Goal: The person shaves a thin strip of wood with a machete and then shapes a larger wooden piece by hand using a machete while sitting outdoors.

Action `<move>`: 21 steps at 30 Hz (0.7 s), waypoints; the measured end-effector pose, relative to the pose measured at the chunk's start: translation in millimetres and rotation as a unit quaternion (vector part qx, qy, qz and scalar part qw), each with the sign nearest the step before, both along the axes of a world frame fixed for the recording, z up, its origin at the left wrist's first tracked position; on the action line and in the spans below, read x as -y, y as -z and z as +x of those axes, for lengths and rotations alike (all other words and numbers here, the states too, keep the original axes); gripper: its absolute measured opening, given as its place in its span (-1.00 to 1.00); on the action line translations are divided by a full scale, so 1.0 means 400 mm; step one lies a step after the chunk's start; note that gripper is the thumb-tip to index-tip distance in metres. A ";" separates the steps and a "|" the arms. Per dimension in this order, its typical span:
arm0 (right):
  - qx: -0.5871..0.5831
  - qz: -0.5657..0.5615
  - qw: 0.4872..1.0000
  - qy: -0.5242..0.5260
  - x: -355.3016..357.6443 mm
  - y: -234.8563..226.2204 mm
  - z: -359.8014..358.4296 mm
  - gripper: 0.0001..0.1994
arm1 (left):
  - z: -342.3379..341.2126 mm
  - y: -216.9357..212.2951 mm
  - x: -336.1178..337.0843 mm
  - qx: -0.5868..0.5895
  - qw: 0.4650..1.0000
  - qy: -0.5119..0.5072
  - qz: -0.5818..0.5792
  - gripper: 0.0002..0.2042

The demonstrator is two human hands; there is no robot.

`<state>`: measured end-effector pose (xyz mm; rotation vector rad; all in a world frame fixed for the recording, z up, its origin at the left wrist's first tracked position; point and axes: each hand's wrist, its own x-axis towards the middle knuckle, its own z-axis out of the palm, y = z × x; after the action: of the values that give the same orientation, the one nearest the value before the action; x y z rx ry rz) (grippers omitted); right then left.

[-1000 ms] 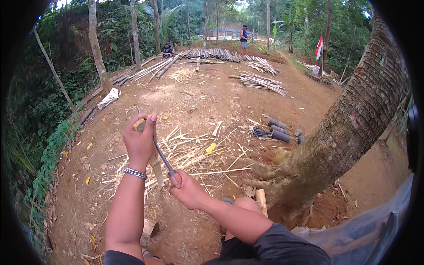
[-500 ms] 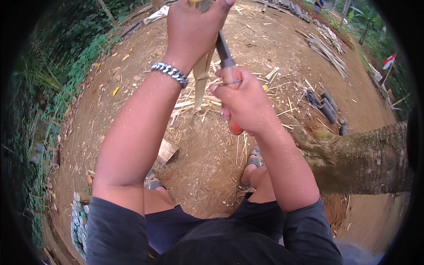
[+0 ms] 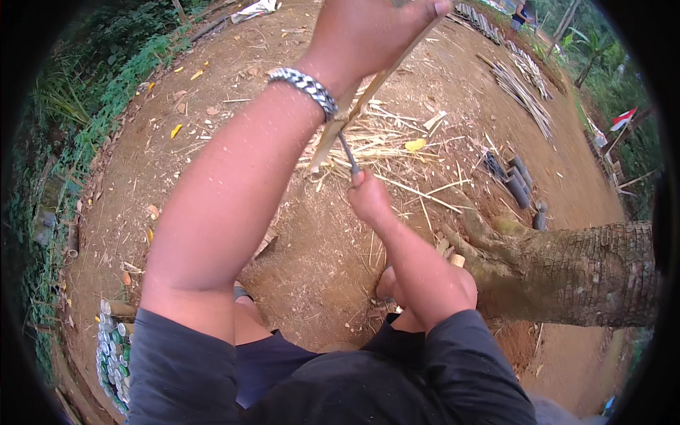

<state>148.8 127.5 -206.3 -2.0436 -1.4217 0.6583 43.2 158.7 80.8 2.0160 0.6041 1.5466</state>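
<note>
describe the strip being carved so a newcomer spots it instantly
Start at the rough palm trunk lower right, then go up-left to the raised left hand. It grips a long, thin pale bamboo strip slanting down. Unlike the loose shavings on the dirt, it is held in the air.

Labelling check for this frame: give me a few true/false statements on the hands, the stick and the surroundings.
1. The left hand grips a thin pale stick. True.
2. The right hand is empty. False: it holds a knife whose blade meets the stick.
3. A metal chain bracelet sits on the left wrist. True.
4. The tree trunk lies to the person's left. False: it is on the right.
5. Pale shavings litter the bare dirt ground. True.
</note>
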 end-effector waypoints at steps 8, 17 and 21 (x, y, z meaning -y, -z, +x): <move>-0.050 -0.030 0.994 -0.089 -0.046 -0.025 0.053 -0.83 | 0.032 0.029 -0.076 0.093 0.991 -0.072 0.060 -0.82; -0.260 0.088 0.958 -0.082 -0.076 -0.152 -0.116 -0.75 | -0.063 -0.006 -0.053 -0.033 0.972 -0.227 0.043 -0.74; -0.179 0.099 0.979 -0.009 -0.161 0.119 -0.148 -0.78 | -0.068 -0.024 -0.139 -0.151 0.959 -0.229 0.074 -0.73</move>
<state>89.8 192.0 -253.9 -1.6620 -1.2420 0.8107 16.0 214.2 90.4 2.3691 1.1772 1.5771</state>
